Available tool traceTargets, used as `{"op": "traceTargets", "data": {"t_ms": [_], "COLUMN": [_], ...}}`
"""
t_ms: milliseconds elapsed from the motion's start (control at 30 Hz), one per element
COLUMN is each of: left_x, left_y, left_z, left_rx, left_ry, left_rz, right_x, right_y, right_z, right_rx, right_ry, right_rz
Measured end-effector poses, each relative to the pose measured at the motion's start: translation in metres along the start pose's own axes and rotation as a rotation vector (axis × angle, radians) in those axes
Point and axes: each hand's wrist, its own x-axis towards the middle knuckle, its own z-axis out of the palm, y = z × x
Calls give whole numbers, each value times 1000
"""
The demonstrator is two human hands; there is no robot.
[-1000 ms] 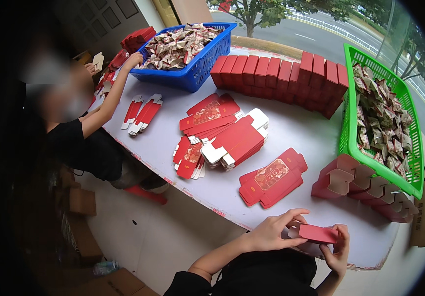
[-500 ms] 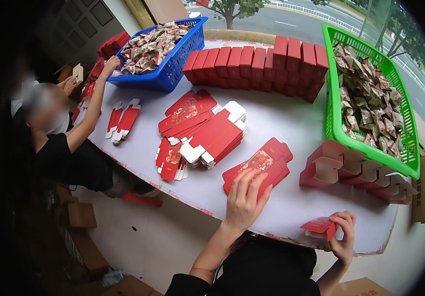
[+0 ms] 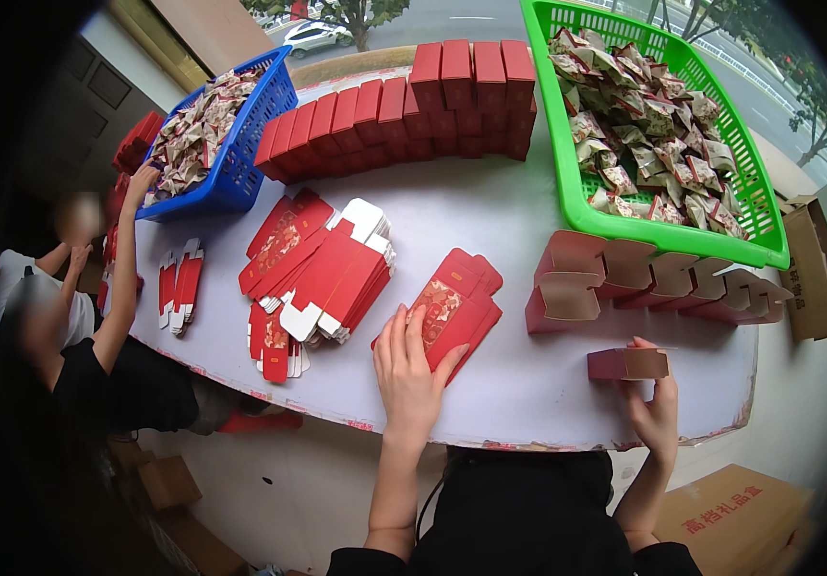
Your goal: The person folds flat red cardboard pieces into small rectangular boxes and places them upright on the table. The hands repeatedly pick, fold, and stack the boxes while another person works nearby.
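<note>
Flat box lay on table near edge, left hand flat on it, fingers spread (to slide top blank off stack). Right hand pinched folded box upright, steadying it beside open boxes.

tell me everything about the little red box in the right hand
The small red box looks like thin cardboard: red outside, plain brown inside. It is folded into shape and lies on its side at the white table's near edge. The right hand grips it from below, fingertips on its front; the end flap looks closed.
</note>
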Motion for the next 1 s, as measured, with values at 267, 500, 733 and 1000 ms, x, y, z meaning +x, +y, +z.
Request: {"op": "traceTargets", "data": {"t_ms": [267, 500, 733, 1000], "left_x": [-2, -6, -18, -34], "left_y": [4, 1, 12, 27], "left_z": [-7, -10, -14, -2], "left_rx": [34, -132, -400, -1151], "left_ry": [118, 175, 256, 56], "left_rz": [12, -2, 167, 357], "right_x": [19, 29, 23, -8], "right_y": [-9, -15, -19, -18], "right_z": [17, 28, 31, 25], "right_rx": [-137, -319, -252, 62], "right_ry": [86, 127, 250, 251], "right_rz": [-2, -87, -71, -289]}}
